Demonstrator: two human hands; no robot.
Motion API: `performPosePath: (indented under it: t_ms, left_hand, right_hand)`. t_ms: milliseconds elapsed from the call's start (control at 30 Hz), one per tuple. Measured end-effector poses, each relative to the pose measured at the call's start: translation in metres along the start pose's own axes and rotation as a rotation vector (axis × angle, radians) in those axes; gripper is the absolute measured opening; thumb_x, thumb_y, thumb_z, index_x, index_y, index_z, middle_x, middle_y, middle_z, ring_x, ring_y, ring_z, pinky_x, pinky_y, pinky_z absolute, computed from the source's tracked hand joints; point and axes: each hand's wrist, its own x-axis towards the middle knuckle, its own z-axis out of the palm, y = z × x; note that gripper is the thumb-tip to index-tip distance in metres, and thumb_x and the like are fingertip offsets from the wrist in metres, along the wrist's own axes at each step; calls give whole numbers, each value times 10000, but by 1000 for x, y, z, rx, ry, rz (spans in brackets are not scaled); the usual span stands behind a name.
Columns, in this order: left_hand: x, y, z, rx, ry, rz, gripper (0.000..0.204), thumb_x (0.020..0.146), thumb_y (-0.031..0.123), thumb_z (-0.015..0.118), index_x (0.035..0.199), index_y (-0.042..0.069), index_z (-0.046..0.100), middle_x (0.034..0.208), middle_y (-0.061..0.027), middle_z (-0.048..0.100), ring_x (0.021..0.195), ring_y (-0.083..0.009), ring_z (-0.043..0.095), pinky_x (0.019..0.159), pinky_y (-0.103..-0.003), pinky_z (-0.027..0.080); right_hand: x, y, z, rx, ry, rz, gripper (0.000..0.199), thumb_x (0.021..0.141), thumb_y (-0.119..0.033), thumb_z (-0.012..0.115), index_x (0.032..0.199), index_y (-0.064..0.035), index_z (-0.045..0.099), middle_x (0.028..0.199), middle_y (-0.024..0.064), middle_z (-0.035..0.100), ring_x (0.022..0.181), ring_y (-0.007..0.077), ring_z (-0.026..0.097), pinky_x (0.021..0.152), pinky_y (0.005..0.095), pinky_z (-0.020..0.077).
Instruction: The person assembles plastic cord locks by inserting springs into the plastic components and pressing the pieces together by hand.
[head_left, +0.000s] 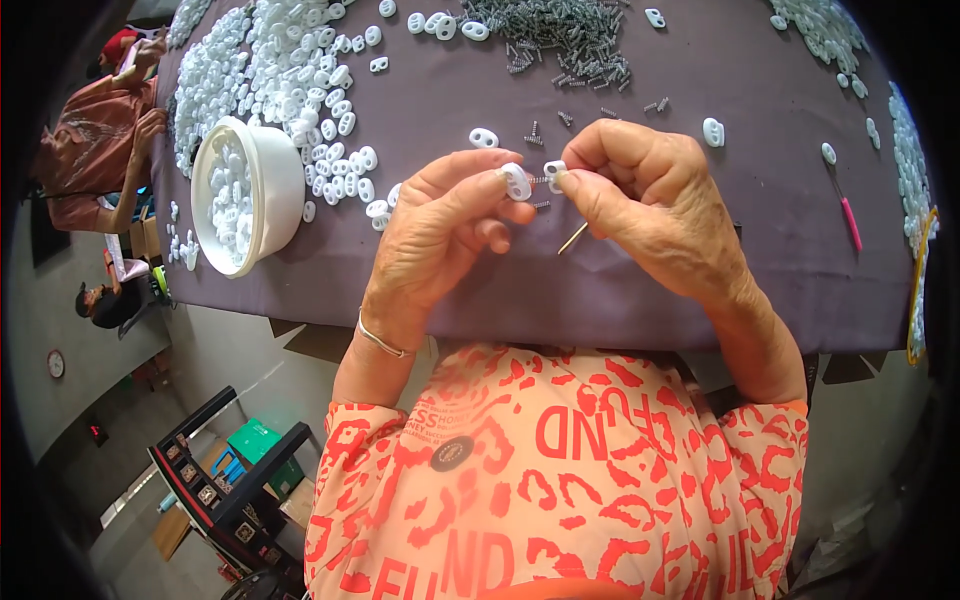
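My left hand (440,215) pinches a white oval two-hole cord lock piece (516,182) between thumb and fingertips. Facing it, a second white cord lock piece (554,176) is gripped by the thumb and forefinger of my right hand (655,200). A small metal spring (538,180) bridges the short gap between the two pieces. Below my right fingers a thin brass-coloured rod (573,239) sticks out; whether the curled fingers hold it is hidden. One loose white cord lock piece (483,138) lies just beyond my hands, with a few springs (534,134) beside it.
Farther off are a heap of springs (560,35) and a big pile of white pieces (270,70). A white tub (285,185) of small white parts stands left. A pink-handled tool (850,222) lies right, near more white parts (908,150). Other people (95,150) sit at far left.
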Motion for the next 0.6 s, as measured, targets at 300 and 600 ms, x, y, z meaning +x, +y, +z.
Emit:
performPosePath:
  t_ms: [300, 600]
  left_hand:
    - [0, -3, 3, 168, 31, 61, 186, 838, 65, 642, 1007, -12, 628, 870, -98, 667, 755, -171, 665, 536, -222, 511]
    - [6, -5, 10, 253, 44, 95, 154, 824, 56, 658, 953, -23, 628, 854, -114, 669, 745, -157, 662, 545, -213, 510]
  right_hand:
    - [0, 6, 2, -79, 10, -33, 77, 863, -67, 584, 840, 4, 567, 626, -62, 455, 561, 4, 384, 484, 189, 324]
    - [0, 6, 2, -122, -6, -5, 79, 881, -62, 553, 849, 9, 568, 630, -28, 514, 566, 17, 438, 485, 201, 349]
